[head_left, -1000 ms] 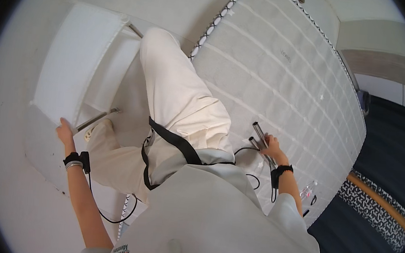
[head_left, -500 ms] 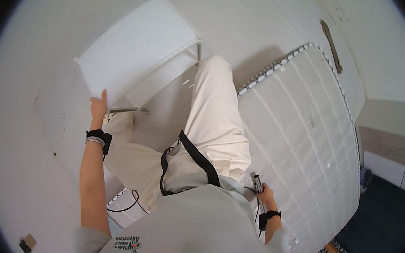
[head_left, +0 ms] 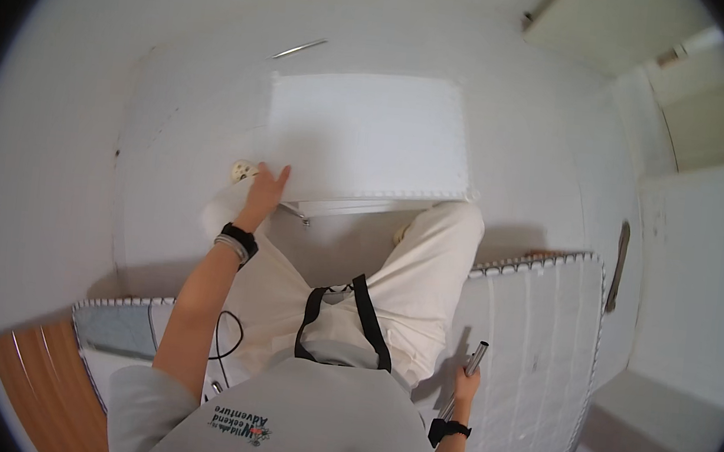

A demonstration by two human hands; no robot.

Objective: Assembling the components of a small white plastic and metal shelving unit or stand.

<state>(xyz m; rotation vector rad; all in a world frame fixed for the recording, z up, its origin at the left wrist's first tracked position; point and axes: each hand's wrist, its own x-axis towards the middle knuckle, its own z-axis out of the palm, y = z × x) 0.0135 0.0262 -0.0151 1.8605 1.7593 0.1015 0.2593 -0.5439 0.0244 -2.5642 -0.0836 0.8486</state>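
Observation:
A white rectangular shelf unit (head_left: 371,135) with a perforated-looking edge stands in front of my knees. From beneath its near left corner a short metal leg (head_left: 295,213) sticks out. My left hand (head_left: 266,191) is at that corner with its fingers apart; I cannot tell whether it touches the surface. Low on the right, my right hand (head_left: 467,383) is closed around a shiny metal tube (head_left: 477,357), held at a slant above the quilted mattress (head_left: 534,338). Another thin metal tube (head_left: 301,48) lies on the pale floor beyond the shelf unit.
I sit with my legs on both sides of the shelf unit's near edge. A black cable (head_left: 239,326) loops by my left thigh. Brown wood-look panels (head_left: 46,383) are at the lower left. A long brown strip (head_left: 618,268) lies beyond the mattress.
My view has turned, so the shelf unit now sits straight ahead. My left hand stays by its corner with fingers more spread. My right hand has lifted the metal tube into clearer view.

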